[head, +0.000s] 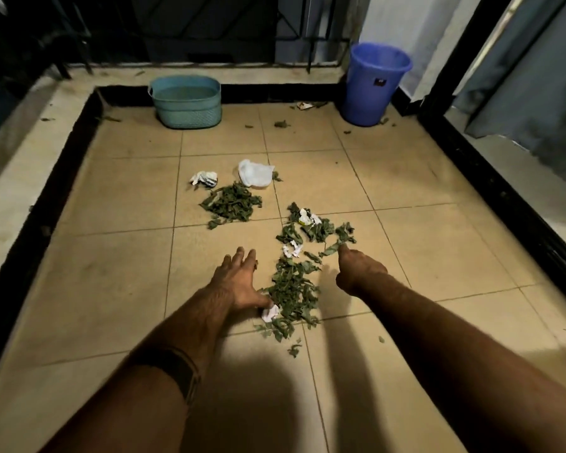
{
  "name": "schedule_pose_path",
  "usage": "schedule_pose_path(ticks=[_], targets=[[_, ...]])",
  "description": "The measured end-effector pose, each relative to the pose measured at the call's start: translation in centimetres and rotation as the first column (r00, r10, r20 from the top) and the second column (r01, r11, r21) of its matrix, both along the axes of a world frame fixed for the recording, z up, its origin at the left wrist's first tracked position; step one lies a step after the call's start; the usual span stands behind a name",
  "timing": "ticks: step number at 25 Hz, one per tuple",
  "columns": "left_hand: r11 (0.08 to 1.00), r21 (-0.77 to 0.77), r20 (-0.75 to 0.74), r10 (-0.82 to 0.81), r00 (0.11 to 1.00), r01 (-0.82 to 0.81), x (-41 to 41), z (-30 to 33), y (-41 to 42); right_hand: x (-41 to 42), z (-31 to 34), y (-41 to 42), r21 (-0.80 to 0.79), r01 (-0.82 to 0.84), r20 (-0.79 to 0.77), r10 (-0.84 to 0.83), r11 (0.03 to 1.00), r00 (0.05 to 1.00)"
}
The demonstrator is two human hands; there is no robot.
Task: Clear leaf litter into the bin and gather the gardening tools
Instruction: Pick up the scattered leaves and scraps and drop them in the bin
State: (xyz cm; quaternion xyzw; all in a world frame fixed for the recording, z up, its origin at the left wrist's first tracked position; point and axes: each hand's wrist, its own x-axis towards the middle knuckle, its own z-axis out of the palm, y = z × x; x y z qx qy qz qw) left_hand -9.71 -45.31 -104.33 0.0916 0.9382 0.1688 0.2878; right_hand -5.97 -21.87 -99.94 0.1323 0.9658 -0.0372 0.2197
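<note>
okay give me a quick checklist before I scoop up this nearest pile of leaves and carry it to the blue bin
1. Left hand flat beside the near leaf pile: ok.
2. Right hand on the pile's other side, holding nothing: cannot tell, fingers hidden.
3. Paper scrap mixed into the pile: not ok if sorting.
4. Blue bin upright, lid off: ok.
5. Floor path to bin: not ok, more leaves lie between.
6. Gardening tools in sight: not ok.

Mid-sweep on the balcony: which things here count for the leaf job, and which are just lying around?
For the job: near leaf pile, far leaf pile, blue bin, left hand, right hand.
Lying about: teal basket, white bag, crumpled paper.
</note>
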Motion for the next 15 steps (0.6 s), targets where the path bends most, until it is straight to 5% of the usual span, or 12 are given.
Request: schedule_pose_path(ticks=[3,9,12,15], targets=[[1.0,-0.007,0.029,-0.016,0.999,0.017,1.4,-3.2,2.2,-0.5,-2.9,0.9,-0.028,-0.04,0.049,0.041,0.999,0.998],[0.858,-0.192,-0.113,-0.502,0.857,0.477,3.0,-7.6,7.3,-2.3,-8.4,2.6,-0.075,-0.1,0.092,0.107,0.992,0.99],[0.832,-0.275,-0.058,-0.514,0.856,0.481,1.9,-9.1,6.9,-4.0,-10.4,3.8,-0.06,-0.13,0.1,0.136,0.99,0.986],[0.861,-0.32,-0.177,-0.465,0.868,0.396,1.0,-8.8,4.9,-5.8,-11.3,5.1,-0.014,-0.104,0.025,0.104,0.994,0.994]])
